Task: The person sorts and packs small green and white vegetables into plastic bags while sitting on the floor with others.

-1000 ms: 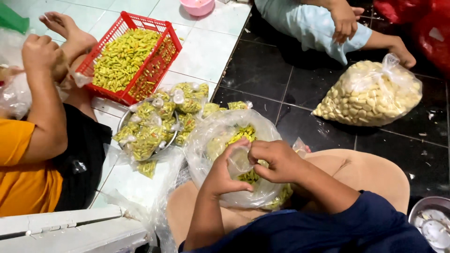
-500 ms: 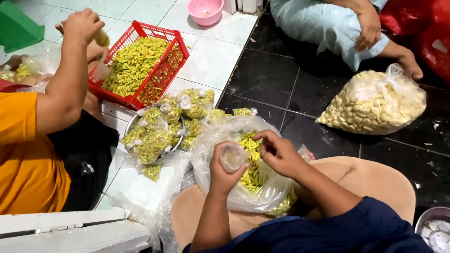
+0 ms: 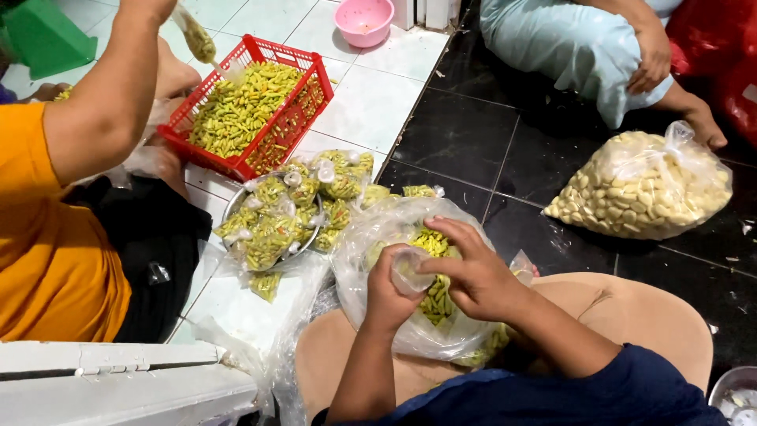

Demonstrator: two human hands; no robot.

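Note:
My left hand grips a small clear plastic bag at its mouth. My right hand pinches the same small bag from the right, fingers curled over its top. Both hands hover over a large clear plastic bag of yellow-green chillies resting on my lap. To the left, a metal bowl is piled with several small filled chilli packets.
A red basket of chillies stands on white tiles. A person in orange at left lifts a packet. A big bag of pale cloves, a pink bowl, another seated person and a white box surround me.
The person at left raised an arm higher with a packet. My hands stayed on the small bag, fingers shifting slightly.

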